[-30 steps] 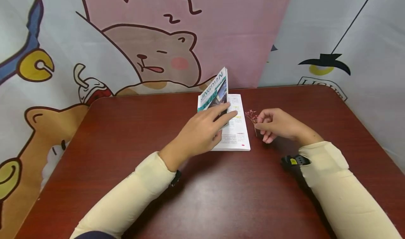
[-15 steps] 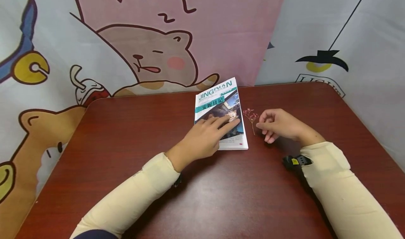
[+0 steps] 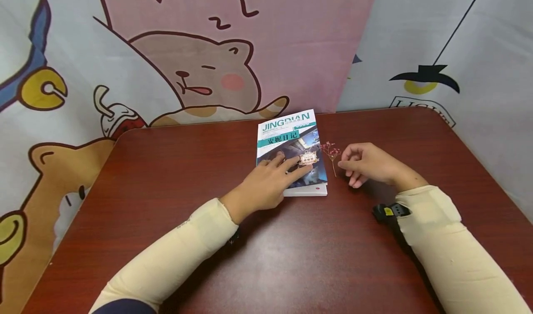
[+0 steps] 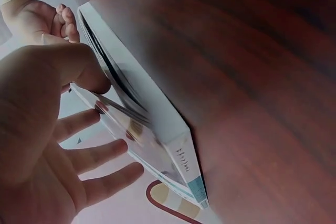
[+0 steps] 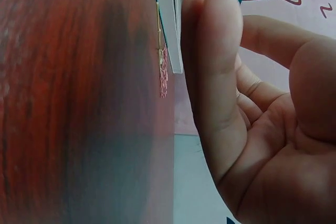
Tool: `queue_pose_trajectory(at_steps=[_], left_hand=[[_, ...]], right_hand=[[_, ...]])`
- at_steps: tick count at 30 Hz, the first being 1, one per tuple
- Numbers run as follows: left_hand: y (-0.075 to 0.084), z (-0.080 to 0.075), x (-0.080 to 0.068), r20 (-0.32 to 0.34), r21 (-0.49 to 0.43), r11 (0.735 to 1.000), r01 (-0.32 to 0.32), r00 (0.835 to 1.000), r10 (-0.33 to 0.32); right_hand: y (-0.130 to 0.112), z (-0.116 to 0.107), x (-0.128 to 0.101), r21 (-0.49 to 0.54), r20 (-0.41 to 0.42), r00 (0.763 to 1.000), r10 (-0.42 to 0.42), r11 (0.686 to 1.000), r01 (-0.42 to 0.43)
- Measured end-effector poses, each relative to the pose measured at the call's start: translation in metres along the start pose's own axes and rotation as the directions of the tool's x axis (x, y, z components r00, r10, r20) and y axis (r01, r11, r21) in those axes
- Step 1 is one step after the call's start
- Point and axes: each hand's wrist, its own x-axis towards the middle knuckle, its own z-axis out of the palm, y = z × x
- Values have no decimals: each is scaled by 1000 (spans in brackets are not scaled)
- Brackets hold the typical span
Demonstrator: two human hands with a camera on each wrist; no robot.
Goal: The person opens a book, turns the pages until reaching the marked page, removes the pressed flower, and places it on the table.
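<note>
A paperback book (image 3: 291,138) with "JINGDIAN" on its cover lies closed on the dark red table (image 3: 291,249). My left hand (image 3: 268,180) rests on the lower part of the cover, its fingers straight and pressing down. In the left wrist view the book (image 4: 157,124) lies under the spread fingers of the left hand (image 4: 47,145). A small dried pink flower sprig (image 3: 331,156) lies on the table just right of the book. My right hand (image 3: 366,166) rests beside the sprig with fingers loosely curled, holding nothing. The right wrist view shows the sprig (image 5: 163,74) apart from the right hand (image 5: 236,108).
A cartoon-printed cloth backdrop (image 3: 200,64) hangs right behind the table's far edge. The table's rounded corners show at the back left and back right. Bare table surface stretches in front of both forearms.
The book's cover stood lifted a second ago; my left hand has laid it down flat and shut. The right hand and the sprig have stayed put.
</note>
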Motion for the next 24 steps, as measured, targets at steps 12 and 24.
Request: queue_pose_trajectory(at_steps=[12,24], left_hand=[[3,6,15,191,-59,987,152,972,-138],[4,2,17,261,-7,993,119,959,-113]], right_hand=[[2,-1,3,2,-1,1000,4,1000,-4],[3,0,3,-5,-1,1000,8,1000,-8]])
